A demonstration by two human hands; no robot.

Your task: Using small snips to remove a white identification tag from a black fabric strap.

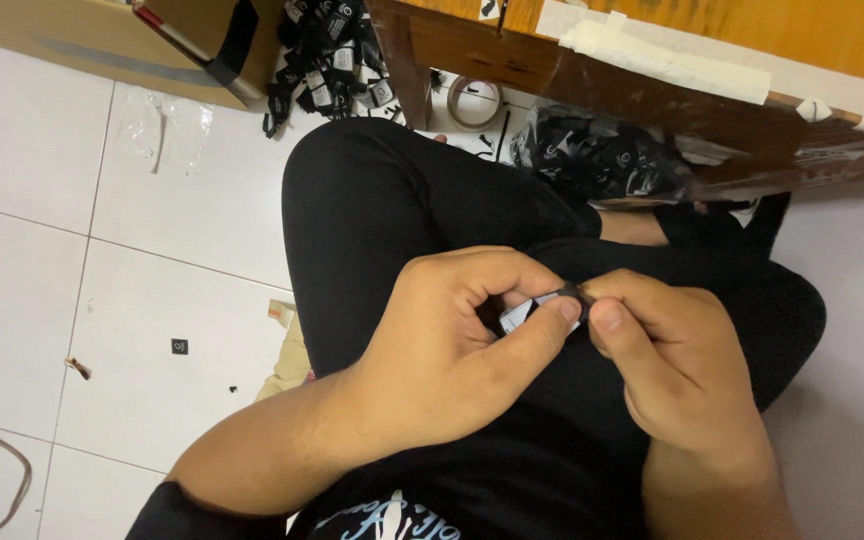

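Over my lap in black trousers, my left hand (462,335) curls around a small white and black tag (520,312); its thumb presses the tag's edge. My right hand (667,350) pinches a small black piece (574,292) at the tag's top corner between thumb and forefinger. Both hands touch each other at that spot. Most of the tag is hidden inside my left fist.
A heap of black tags (332,55) lies on the white tiled floor near a cardboard box (122,40). A tape roll (474,102) and a black plastic bag (597,155) sit under a wooden table edge (652,90). One small black square (180,346) lies on the tile.
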